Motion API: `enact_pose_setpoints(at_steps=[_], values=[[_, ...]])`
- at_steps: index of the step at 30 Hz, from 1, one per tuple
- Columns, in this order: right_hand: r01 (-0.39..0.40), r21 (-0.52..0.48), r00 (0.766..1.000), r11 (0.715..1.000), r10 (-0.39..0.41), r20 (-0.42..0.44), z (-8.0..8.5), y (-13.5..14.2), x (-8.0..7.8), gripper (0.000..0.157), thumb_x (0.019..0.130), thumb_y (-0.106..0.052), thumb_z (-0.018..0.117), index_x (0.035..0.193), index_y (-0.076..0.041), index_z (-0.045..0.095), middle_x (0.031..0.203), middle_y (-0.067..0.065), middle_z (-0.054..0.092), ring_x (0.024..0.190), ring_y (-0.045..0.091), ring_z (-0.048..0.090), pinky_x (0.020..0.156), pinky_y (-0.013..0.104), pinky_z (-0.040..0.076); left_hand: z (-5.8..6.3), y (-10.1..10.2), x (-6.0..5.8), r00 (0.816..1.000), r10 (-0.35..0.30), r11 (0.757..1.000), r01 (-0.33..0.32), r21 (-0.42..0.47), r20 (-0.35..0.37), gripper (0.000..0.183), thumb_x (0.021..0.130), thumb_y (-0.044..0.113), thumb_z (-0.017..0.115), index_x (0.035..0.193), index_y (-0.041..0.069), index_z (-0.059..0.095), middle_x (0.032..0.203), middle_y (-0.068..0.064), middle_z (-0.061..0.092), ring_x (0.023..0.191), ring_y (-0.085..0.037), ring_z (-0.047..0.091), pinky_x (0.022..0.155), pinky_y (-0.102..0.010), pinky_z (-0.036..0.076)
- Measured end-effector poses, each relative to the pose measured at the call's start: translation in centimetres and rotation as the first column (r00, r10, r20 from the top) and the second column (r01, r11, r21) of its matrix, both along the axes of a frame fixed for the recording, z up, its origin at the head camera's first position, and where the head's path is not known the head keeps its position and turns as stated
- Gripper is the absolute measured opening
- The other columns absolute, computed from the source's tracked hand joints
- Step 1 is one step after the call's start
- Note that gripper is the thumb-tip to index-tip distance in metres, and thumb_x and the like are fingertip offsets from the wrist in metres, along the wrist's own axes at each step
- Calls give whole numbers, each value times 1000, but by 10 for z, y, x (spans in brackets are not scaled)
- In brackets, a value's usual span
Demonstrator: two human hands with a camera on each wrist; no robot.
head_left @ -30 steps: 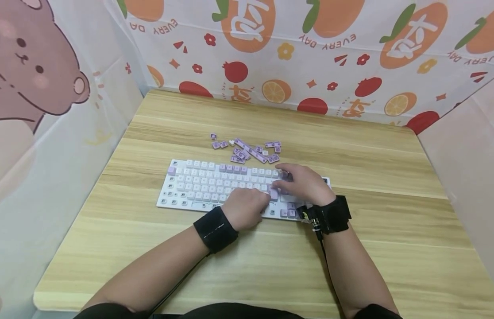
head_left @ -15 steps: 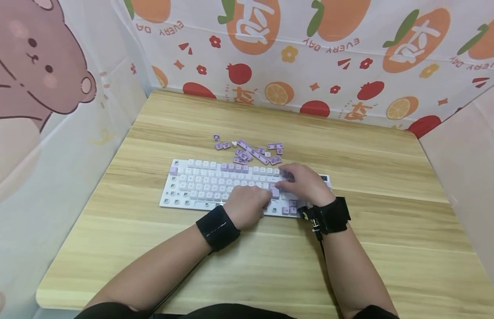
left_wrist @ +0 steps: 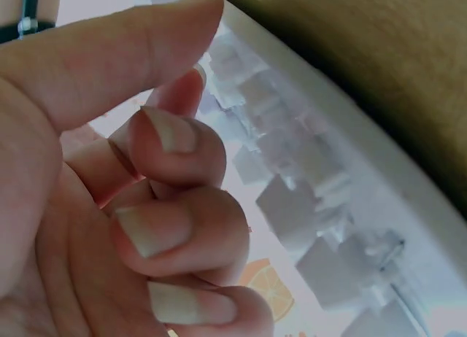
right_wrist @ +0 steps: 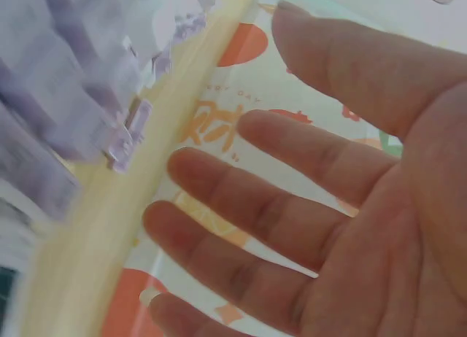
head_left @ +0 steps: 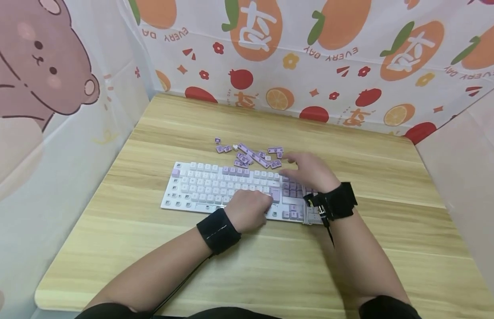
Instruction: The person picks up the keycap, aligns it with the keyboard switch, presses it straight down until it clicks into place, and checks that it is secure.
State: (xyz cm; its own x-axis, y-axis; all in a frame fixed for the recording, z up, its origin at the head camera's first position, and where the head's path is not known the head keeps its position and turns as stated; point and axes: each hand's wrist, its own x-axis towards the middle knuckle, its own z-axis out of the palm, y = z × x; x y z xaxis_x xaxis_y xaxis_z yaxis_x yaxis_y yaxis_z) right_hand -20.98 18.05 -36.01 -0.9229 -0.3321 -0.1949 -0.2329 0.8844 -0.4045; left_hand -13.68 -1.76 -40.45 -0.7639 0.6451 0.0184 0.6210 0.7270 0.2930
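Note:
A white and lilac keyboard lies on the table, with some bare switch spots along its left end and front row. My left hand rests at the keyboard's front edge, right of the middle. In the left wrist view its fingers are curled toward the palm, the thumb reaches to the keyboard's edge, and no held thing shows. My right hand hovers over the keyboard's back right part, its fingers spread and holding nothing in the right wrist view. Near its fingertips lie several loose purple keycaps.
Behind the keyboard, a long purple strip lies among more small keycaps. A pale cord or band crosses the keyboard's right part. The wooden table backs onto a fruit-printed curtain.
My right hand has lifted off the keyboard's right part and moved back toward the loose keycaps, uncovering the lilac keys and the pale band. The left hand has stayed in place.

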Motion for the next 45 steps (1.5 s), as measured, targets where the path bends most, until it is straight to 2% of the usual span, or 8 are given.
enact_pose_setpoints(at_steps=[5, 13, 21, 25, 30, 36, 39, 45], values=[[-60, 71, 996, 996, 64, -56, 1, -16, -21, 50, 88, -36, 73, 133, -17, 62, 120, 10, 68, 109, 28, 63, 94, 47, 48, 1, 0, 2, 1000, 9, 1000, -9, 1, 18, 14, 80, 26, 75, 76, 18, 65, 62, 8, 55, 53, -12, 50, 48, -28, 38], [-175, 210, 983, 962, 183, -18, -6, -47, -41, 35, 87, -29, 73, 120, -16, 70, 103, 3, 70, 91, 22, 61, 83, 41, 50, 4, 0, 4, 998, 25, 1000, -26, 17, 59, 20, 87, 35, 72, 79, 19, 65, 64, 8, 55, 54, -11, 50, 49, -30, 39], [-215, 309, 975, 927, 221, 15, -15, -64, -58, 18, 82, -28, 78, 91, -13, 73, 92, 1, 69, 80, 19, 58, 73, 37, 50, 17, -6, 0, 996, 55, 998, -57, 39, 67, 22, 87, 36, 73, 78, 18, 65, 60, 8, 52, 52, -10, 46, 47, -27, 33], [-218, 345, 975, 913, 216, 46, -22, -69, -63, 21, 80, -30, 77, 73, -14, 68, 71, -1, 63, 64, 17, 55, 57, 32, 43, 20, -8, -1, 995, 61, 997, -64, 36, 76, 20, 88, 34, 72, 77, 18, 65, 59, 8, 52, 52, -9, 46, 46, -27, 32], [-183, 379, 983, 907, 177, 50, -25, -75, -68, 23, 82, -21, 69, 64, -13, 60, 58, -1, 56, 51, 15, 53, 49, 29, 38, 23, -9, -2, 995, 63, 997, -66, 33, 77, 19, 88, 34, 72, 79, 18, 66, 60, 7, 53, 52, -9, 48, 47, -27, 33], [-205, 344, 979, 916, 195, 66, -20, -78, -68, 25, 83, -17, 63, 61, -14, 53, 56, -2, 52, 49, 14, 51, 49, 28, 38, 26, -12, -3, 995, 70, 997, -72, 32, 72, 19, 88, 34, 72, 80, 18, 67, 62, 7, 55, 53, -10, 49, 47, -27, 35], [-214, 308, 977, 927, 208, 53, -19, -75, -70, 20, 82, -19, 63, 65, -15, 52, 60, -3, 52, 53, 14, 50, 52, 29, 38, 28, -14, -3, 995, 79, 996, -81, 34, 66, 20, 88, 35, 72, 79, 18, 66, 63, 8, 56, 54, -10, 50, 47, -27, 36], [-207, 142, 978, 968, 208, 10, -11, -60, -74, 17, 82, -18, 65, 75, -11, 52, 68, 1, 48, 61, 17, 44, 57, 30, 36, 36, -28, -9, 992, 125, 991, -127, 52, 31, 23, 86, 39, 74, 76, 21, 63, 63, 9, 55, 56, -10, 51, 49, -28, 37]])
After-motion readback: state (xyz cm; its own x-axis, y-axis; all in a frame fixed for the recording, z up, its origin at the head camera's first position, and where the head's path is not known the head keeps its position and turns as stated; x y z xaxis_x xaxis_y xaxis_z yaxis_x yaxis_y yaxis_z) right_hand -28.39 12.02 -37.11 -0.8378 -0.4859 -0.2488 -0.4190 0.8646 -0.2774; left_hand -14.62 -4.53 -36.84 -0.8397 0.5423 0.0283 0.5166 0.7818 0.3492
